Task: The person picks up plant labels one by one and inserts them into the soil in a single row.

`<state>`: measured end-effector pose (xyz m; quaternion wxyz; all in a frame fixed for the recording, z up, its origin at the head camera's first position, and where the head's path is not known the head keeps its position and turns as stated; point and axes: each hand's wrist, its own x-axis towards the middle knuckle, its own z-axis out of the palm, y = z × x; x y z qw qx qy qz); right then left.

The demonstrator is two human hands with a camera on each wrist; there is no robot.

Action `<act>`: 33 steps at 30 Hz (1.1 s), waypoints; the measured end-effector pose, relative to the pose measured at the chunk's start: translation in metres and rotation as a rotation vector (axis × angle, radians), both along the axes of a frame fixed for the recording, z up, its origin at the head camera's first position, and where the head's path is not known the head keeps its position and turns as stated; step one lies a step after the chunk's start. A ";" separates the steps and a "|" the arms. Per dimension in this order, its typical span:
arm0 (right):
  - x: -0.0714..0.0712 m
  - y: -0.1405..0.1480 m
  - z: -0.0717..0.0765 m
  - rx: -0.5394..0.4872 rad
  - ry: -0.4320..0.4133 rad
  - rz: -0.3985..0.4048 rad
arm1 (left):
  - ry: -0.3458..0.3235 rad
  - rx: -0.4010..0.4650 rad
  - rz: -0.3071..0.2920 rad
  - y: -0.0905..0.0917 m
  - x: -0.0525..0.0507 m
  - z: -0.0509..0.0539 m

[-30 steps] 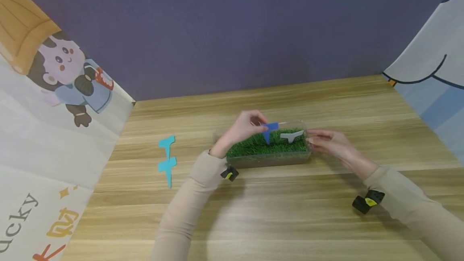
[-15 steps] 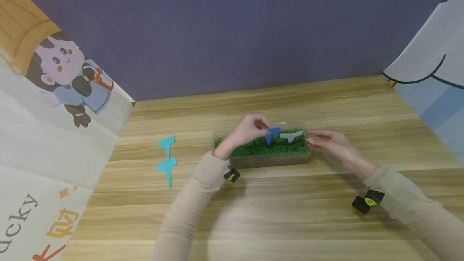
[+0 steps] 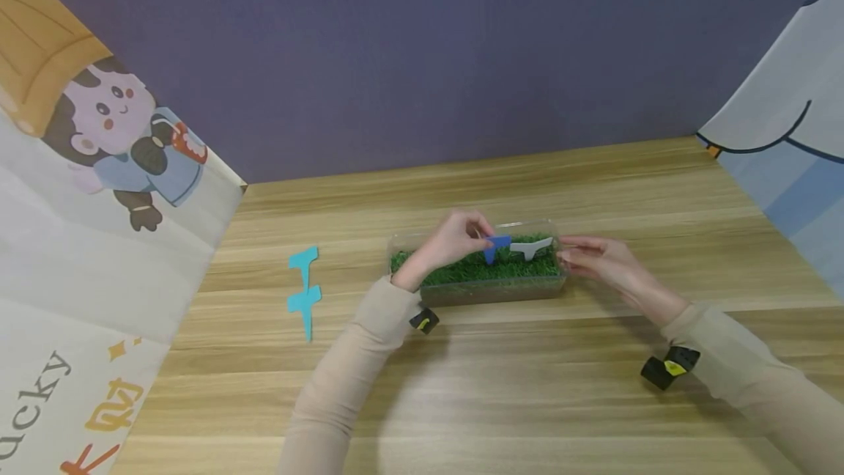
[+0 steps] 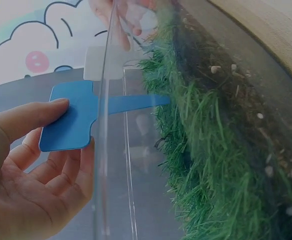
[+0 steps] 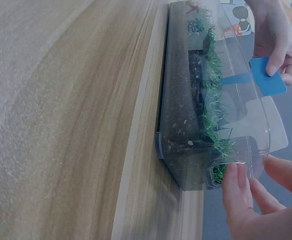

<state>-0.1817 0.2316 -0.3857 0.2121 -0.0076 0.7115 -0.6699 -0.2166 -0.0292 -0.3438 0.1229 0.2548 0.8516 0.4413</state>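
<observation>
My left hand pinches a blue T-shaped plant label between thumb and fingers. The label's narrow stem points down, and its tip reaches the green grass inside a clear planter box. To its right a white plant label stands upright in the same grass. At the box's right end, my right hand holds the clear wall with fingers and thumb. Dark soil shows through the box's side below the grass.
Two light-blue plant labels lie on the wooden table left of the box, one above the other. A dark blue-grey panel rises behind the table. Printed sheets flank both sides.
The left hand has moved slightly right and down with the blue label, which sits lower at the grass. The right hand and the box stay where they were.
</observation>
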 end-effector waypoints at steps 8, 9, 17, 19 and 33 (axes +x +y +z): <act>0.011 -0.004 -0.006 -0.027 0.020 -0.008 | -0.028 -0.043 0.001 -0.004 0.009 -0.003; 0.011 -0.003 -0.011 -0.034 0.019 -0.014 | -0.026 -0.048 0.000 -0.004 0.010 -0.003; 0.003 0.009 -0.056 -0.099 -0.015 -0.063 | -0.014 -0.092 -0.006 -0.008 0.021 -0.005; 0.005 0.008 -0.060 -0.099 -0.016 -0.080 | -0.009 -0.103 -0.006 -0.008 0.024 -0.006; 0.033 -0.006 -0.049 -0.097 -0.010 -0.102 | 0.005 -0.123 -0.027 -0.015 0.038 -0.008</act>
